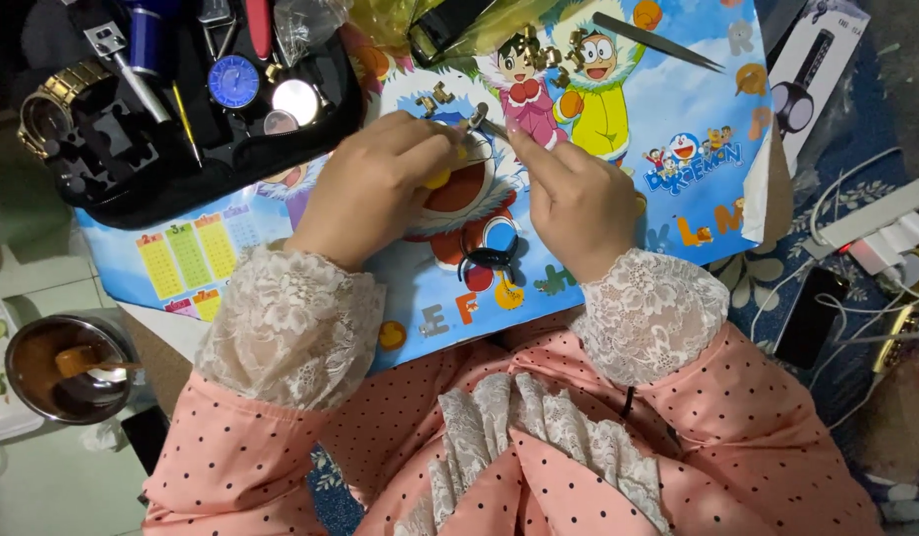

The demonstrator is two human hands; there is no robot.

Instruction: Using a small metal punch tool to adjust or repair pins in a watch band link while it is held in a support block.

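- The cartoon-printed board point(618, 189) serves as the work surface across the person's lap; it is the biggest thing here, and most of the work sits on it.
- The black tool tray point(132, 169) lies at the upper left with its tools mostly in their slots; a gold wristwatch point(47, 109) rests at its edge, and a blue-dialled watch face point(233, 81) lies inside.
- The left hand point(375, 189) is curled closed around something small and yellow – what exactly, I cannot tell; its fingertips pinch a small metal piece point(477, 117) near the board's middle.
- The right hand point(578, 203) is closed in a pinch on a thin metal tool that meets that same piece.
- A black ring-shaped part point(489, 253) lies on the board just below the hands; tweezers point(658, 42) lie untouched at the top.
- Small gold links point(554, 55) lie loose and scattered – by my judgement the fiddly work is mid-way, with parts apart and none rejoined.
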